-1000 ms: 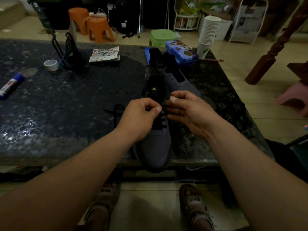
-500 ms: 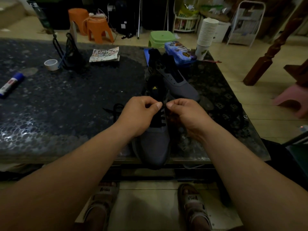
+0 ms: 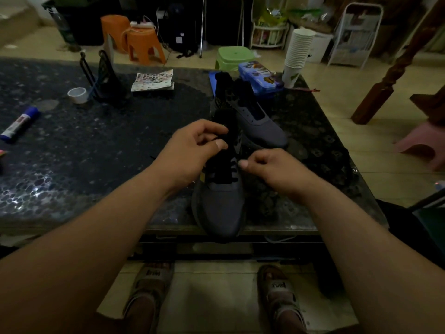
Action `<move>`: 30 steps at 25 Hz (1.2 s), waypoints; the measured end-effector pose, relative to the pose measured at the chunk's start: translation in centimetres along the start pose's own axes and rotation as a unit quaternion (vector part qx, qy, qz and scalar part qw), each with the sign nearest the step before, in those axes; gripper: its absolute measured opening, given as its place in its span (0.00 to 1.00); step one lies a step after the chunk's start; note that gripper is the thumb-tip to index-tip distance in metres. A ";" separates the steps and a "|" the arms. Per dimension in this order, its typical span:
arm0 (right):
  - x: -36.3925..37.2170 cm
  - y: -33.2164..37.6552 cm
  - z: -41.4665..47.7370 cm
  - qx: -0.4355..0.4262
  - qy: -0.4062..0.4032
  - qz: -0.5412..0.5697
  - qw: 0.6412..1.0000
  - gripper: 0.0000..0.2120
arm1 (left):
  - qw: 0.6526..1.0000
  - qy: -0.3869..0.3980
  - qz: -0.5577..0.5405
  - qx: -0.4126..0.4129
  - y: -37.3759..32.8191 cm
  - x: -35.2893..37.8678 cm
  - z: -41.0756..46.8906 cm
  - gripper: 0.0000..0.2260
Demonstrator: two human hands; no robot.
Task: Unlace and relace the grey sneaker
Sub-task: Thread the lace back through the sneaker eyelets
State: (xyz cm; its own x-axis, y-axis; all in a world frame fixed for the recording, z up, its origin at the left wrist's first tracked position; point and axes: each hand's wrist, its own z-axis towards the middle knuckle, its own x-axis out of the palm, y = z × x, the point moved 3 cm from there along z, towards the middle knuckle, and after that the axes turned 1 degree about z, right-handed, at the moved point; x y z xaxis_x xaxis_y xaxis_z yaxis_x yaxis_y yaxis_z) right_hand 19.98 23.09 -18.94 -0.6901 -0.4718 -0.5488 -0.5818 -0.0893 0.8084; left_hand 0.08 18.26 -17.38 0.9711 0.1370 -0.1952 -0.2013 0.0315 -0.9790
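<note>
Dim room, dark speckled worktop (image 3: 72,165). Grey sneaker (image 3: 220,208) at near edge, toe overhanging. Left hand (image 3: 192,150) fingers clamped on black lace (image 3: 222,174) by tongue. Right hand (image 3: 272,169) fingers curled at eyelets, grip unclear. Risks: hard tug drags sneaker off edge; low light, missed eyelet.

Open tabletop (image 3: 72,153) left of near sneaker (image 3: 219,206): wide passage. Second sneaker (image 3: 260,126) just behind and right of it, crowding that side. Along far edge: stand (image 3: 103,78), tape roll (image 3: 77,95), booklet (image 3: 154,80), blue box (image 3: 260,77), cup stack (image 3: 298,54). Glue stick (image 3: 20,122) far left.
</note>
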 end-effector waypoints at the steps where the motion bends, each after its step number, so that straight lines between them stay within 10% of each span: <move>1: -0.5 -0.1 -0.1 0.006 -0.034 0.051 0.998 0.14 | 1.000 -0.022 -0.009 0.002 0.1 -0.3 0.1 0.09; 4: -3.5 -1.5 -0.2 0.084 -0.191 0.223 0.952 0.11 | 0.992 -0.085 0.096 0.000 1.2 -1.3 0.1 0.11; 11: -6.3 -4.3 -1.4 0.171 -0.357 0.320 0.861 0.08 | 0.953 0.044 0.294 -0.054 3.2 -1.7 -0.9 0.04; 17: -5.2 -2.2 -1.7 0.094 -0.300 -0.115 0.942 0.21 | 0.971 -0.001 0.241 0.000 0.2 -2.8 -0.6 0.07; 22: 1.5 6.9 -1.4 -0.162 -0.020 0.045 0.986 0.27 | 0.983 0.040 0.152 0.089 -4.3 -1.6 -0.5 0.01; 26: -0.2 7.0 -1.5 -0.095 -0.049 0.015 0.994 0.06 | 0.985 0.030 0.159 0.060 -3.6 -3.7 -0.5 0.02; 30: -3.4 5.9 -3.6 -0.053 -0.103 0.037 0.993 0.12 | 0.995 -0.014 0.099 0.024 -2.3 -6.1 -0.6 0.04</move>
State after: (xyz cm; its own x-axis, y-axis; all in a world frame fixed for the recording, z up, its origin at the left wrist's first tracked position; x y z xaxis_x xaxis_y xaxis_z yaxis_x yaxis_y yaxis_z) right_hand 20.45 21.06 -11.51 -0.8083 -0.2927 -0.5108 -0.4858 -0.1587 0.8596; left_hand -5.31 16.77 -13.94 0.9080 0.1723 -0.3820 -0.3952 0.0489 -0.9173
